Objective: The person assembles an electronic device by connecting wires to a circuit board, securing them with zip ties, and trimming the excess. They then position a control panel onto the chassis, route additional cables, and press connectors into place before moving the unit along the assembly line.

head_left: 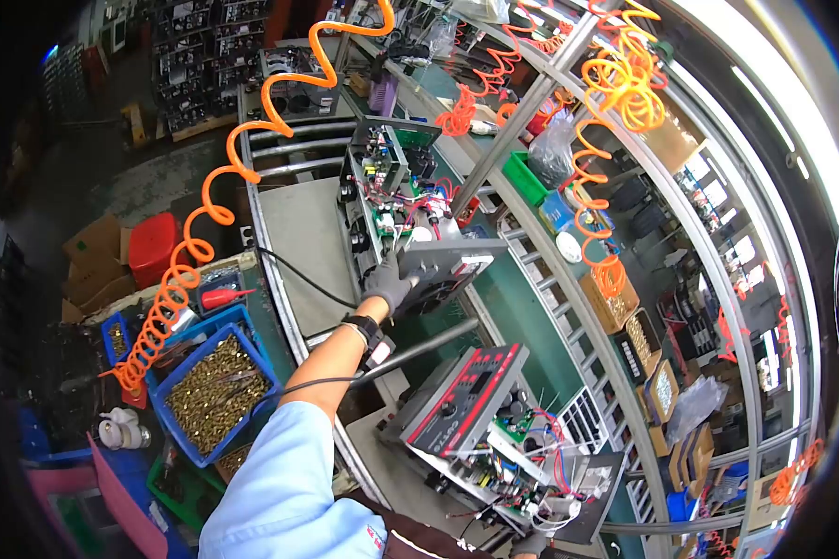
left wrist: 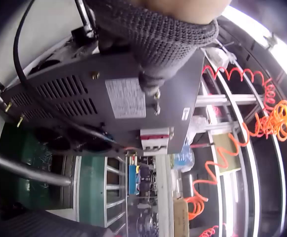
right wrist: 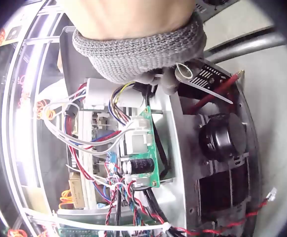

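Note:
My left hand (head_left: 391, 283), in a grey knit glove, grips the edge of the dark rear panel (head_left: 457, 256) of the farther open-topped power machine. In the left wrist view, the thumb lies against this panel (left wrist: 173, 106) beside small screws; the other fingers are mostly hidden. Vent slots, a white label and a breaker switch show on it. My gloved right hand (right wrist: 138, 59) curls its fingers at the rear of the nearer machine (head_left: 457, 401), beside a white cable tie (right wrist: 210, 91). This machine bears a red-striped "CUT" front panel and exposes a green circuit board (right wrist: 151, 148) and coloured wires.
A metal rail (head_left: 419, 349) crosses between the machines. Blue bins (head_left: 270, 377) of brass fittings stand at left, under a coiled orange air hose (head_left: 219, 214). A black cable (head_left: 298, 270) trails by the left arm. Roller tracks (head_left: 569, 326) and shelf frames run along the right.

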{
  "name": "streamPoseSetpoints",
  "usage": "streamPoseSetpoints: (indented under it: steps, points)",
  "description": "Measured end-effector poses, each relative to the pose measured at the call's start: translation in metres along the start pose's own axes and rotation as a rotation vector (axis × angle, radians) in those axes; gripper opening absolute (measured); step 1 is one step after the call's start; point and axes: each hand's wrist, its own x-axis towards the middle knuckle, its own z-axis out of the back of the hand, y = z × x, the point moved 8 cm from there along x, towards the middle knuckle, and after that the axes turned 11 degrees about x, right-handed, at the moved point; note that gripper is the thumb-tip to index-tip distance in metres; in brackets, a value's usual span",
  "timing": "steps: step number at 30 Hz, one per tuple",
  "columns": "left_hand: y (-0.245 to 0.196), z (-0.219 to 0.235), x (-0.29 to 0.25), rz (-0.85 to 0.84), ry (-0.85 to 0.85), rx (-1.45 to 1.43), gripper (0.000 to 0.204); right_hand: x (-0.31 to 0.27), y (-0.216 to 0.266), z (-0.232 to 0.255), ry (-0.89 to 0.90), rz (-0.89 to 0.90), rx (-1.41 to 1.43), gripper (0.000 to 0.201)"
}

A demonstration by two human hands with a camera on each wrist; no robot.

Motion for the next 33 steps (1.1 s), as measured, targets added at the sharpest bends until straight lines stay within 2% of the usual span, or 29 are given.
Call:
streamPoseSetpoints:
  steps: [1,5,9,13,14,17,18,19,22,33]
  points:
    - [0.003,-0.013,0.013,0.061,0.01,0.034,0.059,0.001,0.003,-0.009,0.001,0.012,-0.005,0.015]
    - [0.0,-0.018,0.013,0.063,0.036,0.03,0.043,-0.001,0.014,-0.019,-0.009,0.027,-0.067,0.015]
    - [0.004,-0.026,0.01,0.057,-0.138,-0.076,0.044,0.002,0.011,-0.044,0.017,0.014,-0.118,0.016]
    - [0.001,-0.024,0.0,0.051,-0.184,-0.17,0.039,0.009,0.031,-0.061,0.046,0.021,-0.199,0.016]
    - [0.003,-0.028,0.002,0.094,-0.121,-0.183,0.039,0.011,0.034,-0.067,0.056,0.019,-0.219,0.016]
    - [0.002,-0.023,-0.001,0.103,-0.157,-0.196,0.038,0.02,0.036,-0.09,0.087,0.016,-0.265,0.016]
    - [0.003,-0.017,0.001,0.144,-0.045,-0.213,0.038,0.02,0.038,-0.096,0.09,0.02,-0.273,0.016]
    - [0.006,-0.023,0.003,0.15,-0.042,-0.219,0.038,0.021,0.041,-0.103,0.093,0.024,-0.28,0.016]
    - [0.002,-0.029,0.001,0.044,-0.137,-0.233,0.037,0.025,0.038,-0.123,0.094,0.03,-0.295,0.016]
    - [0.003,-0.031,0.002,0.08,-0.163,-0.191,0.039,0.015,0.046,-0.127,0.044,0.059,-0.338,0.017]
